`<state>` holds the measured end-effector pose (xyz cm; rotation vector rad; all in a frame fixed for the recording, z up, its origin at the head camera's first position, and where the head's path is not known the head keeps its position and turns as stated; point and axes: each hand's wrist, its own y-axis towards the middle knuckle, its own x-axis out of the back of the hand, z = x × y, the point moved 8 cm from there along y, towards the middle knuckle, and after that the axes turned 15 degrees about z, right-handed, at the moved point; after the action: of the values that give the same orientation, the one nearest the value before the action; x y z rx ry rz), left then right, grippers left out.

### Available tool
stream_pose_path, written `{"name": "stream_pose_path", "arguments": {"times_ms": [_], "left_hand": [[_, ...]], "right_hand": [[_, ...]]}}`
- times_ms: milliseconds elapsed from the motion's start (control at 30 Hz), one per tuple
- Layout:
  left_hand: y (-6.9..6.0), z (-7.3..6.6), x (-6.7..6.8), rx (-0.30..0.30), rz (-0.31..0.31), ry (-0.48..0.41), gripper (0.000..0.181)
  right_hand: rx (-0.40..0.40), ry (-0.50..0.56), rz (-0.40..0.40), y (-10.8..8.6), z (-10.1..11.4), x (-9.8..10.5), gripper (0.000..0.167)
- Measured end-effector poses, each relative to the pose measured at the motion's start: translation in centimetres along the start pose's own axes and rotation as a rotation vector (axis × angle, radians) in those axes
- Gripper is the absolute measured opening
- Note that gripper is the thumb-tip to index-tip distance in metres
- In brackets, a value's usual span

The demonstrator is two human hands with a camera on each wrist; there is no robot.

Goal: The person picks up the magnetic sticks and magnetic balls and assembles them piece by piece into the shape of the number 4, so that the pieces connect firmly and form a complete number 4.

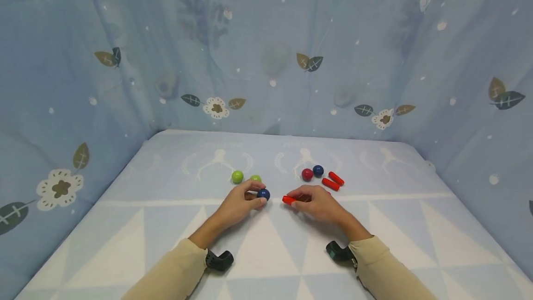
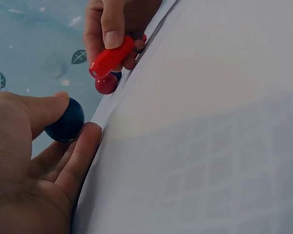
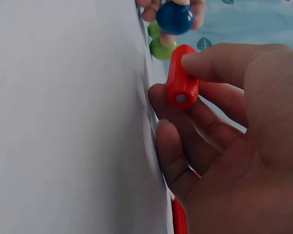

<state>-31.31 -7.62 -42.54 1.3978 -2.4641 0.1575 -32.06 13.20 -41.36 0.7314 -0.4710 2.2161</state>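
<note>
Between thumb and fingers, my left hand (image 1: 239, 203) pinches a dark blue ball (image 1: 263, 194), low over the table. In the left wrist view the thumb presses on one side of that ball (image 2: 67, 122). A short red cylinder (image 1: 289, 200) is pinched by my right hand (image 1: 318, 203), across a small gap from the blue ball. The right wrist view shows a hole in the near end of the cylinder (image 3: 181, 78). Two green balls (image 1: 237, 177) lie just beyond the left hand, one partly hidden by its fingers.
Past the right hand lie a red ball (image 1: 307, 174), another dark blue ball (image 1: 318, 171) and more red cylinders (image 1: 331, 184). They rest on a patterned cloth-covered table (image 1: 258, 253). A blue curtain (image 1: 266, 59) stands behind and along both sides.
</note>
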Motion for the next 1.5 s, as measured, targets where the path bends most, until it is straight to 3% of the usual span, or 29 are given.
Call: {"name": "stream_pose_path", "arguments": {"times_ms": [167,467,1100,1500], "left_hand": [[0.1,0.2,-0.1,0.016,0.016,0.018,0.032],[0.0,0.0,-0.1,0.042,0.050,0.078,0.037],[0.3,-0.2,-0.3,0.030,0.080,0.101,0.043],[0.2,-0.4,-0.6,0.010,0.077,0.184,0.041]], "right_hand": [[-0.051,0.100,-0.014,0.1,0.2,-0.3,0.024],[-0.058,0.307,0.000,0.4,0.0,-1.2,0.028],[-0.094,0.339,0.017,0.4,0.1,-1.8,0.027],[-0.086,0.351,0.022,0.6,0.1,-2.3,0.026]]}}
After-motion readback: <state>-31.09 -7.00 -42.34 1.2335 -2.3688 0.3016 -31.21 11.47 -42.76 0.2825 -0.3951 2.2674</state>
